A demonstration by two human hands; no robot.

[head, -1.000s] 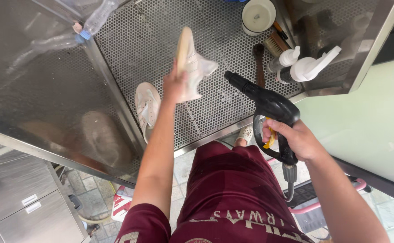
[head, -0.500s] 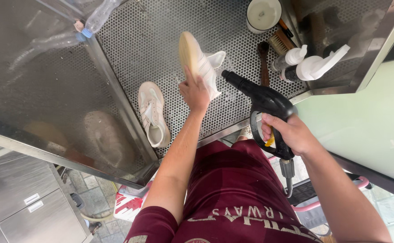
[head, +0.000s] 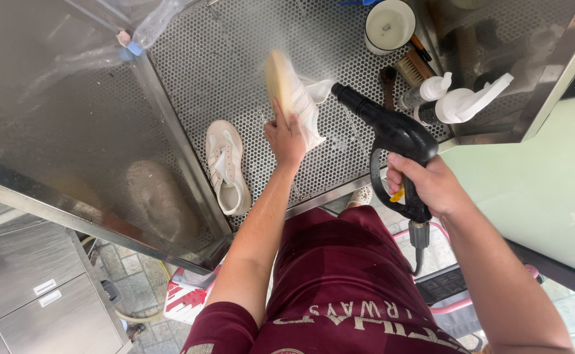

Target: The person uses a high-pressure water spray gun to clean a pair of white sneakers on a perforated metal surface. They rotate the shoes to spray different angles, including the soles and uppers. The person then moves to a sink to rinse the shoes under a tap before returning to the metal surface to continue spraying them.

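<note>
Left hand (head: 286, 137) grip clenched on upheld white sneaker (head: 294, 98), right hand (head: 428, 183) grasping black spray gun (head: 392, 134) just beside

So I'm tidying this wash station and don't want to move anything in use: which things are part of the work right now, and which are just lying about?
In use: white sneaker with tan sole held up in left hand; black spray gun gripped in right hand.

Lying about: second white sneaker, white round tub, wooden brush, white spray bottles, clear plastic bottle.

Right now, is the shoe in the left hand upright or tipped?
Tipped. The left hand holds the white shoe on edge, its tan sole facing sideways, off the perforated tray.
</note>
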